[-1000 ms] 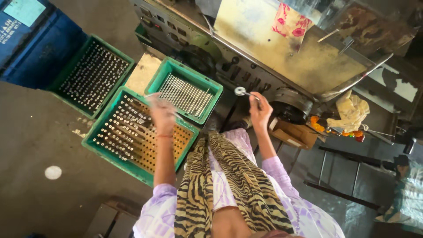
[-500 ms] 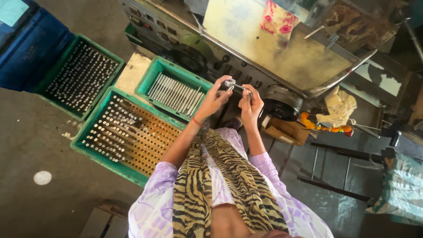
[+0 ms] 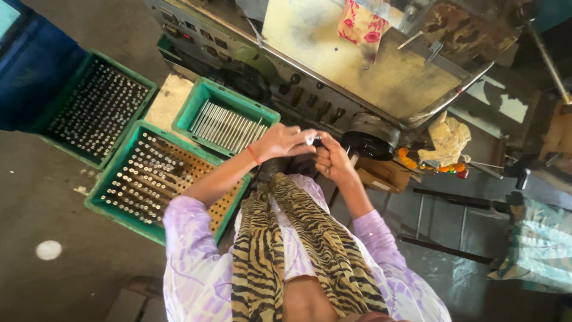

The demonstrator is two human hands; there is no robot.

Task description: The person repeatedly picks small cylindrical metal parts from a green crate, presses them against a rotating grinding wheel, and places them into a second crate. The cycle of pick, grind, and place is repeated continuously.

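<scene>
- The small shiny metal part (image 3: 310, 139) sits between both hands, in front of the grey machine panel (image 3: 310, 89).
- Left hand (image 3: 285, 142) pinches it; right hand (image 3: 331, 158) closes around its 3 o'clock end.
- Keep both grips firm and aligned.
- Green crate of metal rods (image 3: 226, 122) lies at 9 o'clock.

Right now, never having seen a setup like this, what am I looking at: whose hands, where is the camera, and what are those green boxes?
The single picture comes from a camera on the person's head, looking down. Their left hand and right hand meet in front of a big metal machine, pinching a small shiny metal piece; details are too small to tell. On the floor to their left sit three green crates: one with loose metal rods, one with a peg board of upright pieces, and a darker crate similarly filled. A striped scarf hangs down the front.
</scene>
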